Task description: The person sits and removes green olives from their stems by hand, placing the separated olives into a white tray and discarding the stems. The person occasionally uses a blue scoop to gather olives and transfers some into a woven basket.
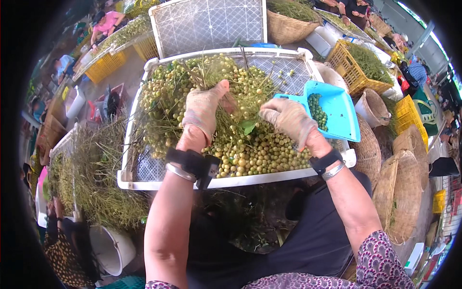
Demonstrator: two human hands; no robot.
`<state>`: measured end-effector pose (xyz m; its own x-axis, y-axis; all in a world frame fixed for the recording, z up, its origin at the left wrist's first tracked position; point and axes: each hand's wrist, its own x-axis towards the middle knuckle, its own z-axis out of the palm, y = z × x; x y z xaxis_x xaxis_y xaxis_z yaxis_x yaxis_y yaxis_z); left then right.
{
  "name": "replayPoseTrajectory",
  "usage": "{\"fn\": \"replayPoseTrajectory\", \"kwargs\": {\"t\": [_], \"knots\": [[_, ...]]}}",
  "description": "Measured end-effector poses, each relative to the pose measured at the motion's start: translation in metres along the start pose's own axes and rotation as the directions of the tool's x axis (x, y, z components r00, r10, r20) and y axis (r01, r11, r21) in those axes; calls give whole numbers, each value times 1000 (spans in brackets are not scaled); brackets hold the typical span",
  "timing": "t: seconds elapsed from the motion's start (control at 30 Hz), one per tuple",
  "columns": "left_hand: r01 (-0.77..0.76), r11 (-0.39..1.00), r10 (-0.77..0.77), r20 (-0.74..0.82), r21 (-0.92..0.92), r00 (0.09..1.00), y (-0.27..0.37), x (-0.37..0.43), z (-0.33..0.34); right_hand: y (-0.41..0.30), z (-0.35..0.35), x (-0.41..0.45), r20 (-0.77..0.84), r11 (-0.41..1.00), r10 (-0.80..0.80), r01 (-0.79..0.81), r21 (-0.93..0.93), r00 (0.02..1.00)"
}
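In front of me sits a shallow white plastic mesh tray [156, 180], heaped with round yellow-green berries [249, 160] and thin stems. My left hand [200, 112], in a pale fingertip-less glove, is closed around a bunch of stems [207, 77], thumb up. My right hand [288, 117], gloved alike, hovers over the stems with its fingers curled together; whether anything is pinched in them is hidden. A green leaf [247, 126] lies between the hands. Just beyond my right hand, a light-blue plastic dustpan [341, 112] rests over the tray's right side, holding small darker green berries [317, 110].
Behind stands an upright mesh tray [209, 27]. Stripped-looking stems [104, 173] are piled at left, above a white bucket [112, 249]. Wicker baskets [400, 195], another bucket [371, 106] and a yellow crate [352, 68] crowd the right. A person in pink [107, 23] works farther off.
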<state>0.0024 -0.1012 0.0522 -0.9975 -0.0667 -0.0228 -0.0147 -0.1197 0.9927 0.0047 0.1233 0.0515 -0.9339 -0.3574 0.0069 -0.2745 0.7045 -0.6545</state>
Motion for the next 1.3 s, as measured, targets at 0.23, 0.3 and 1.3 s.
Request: {"fn": "replayPoseTrajectory", "kwargs": {"t": [0.23, 0.3, 1.3], "knots": [[-117, 993, 117, 116, -13, 986, -6, -13, 26, -5, 22, 10, 127, 889, -20, -40, 457, 992], [-61, 994, 67, 61, -92, 996, -8, -12, 25, -24, 22, 7, 174, 859, 65, -143, 491, 983], [-72, 997, 74, 100, -21, 992, -6, -4, 4, -19, -1, 0, 237, 918, 134, -211, 336, 962]]}}
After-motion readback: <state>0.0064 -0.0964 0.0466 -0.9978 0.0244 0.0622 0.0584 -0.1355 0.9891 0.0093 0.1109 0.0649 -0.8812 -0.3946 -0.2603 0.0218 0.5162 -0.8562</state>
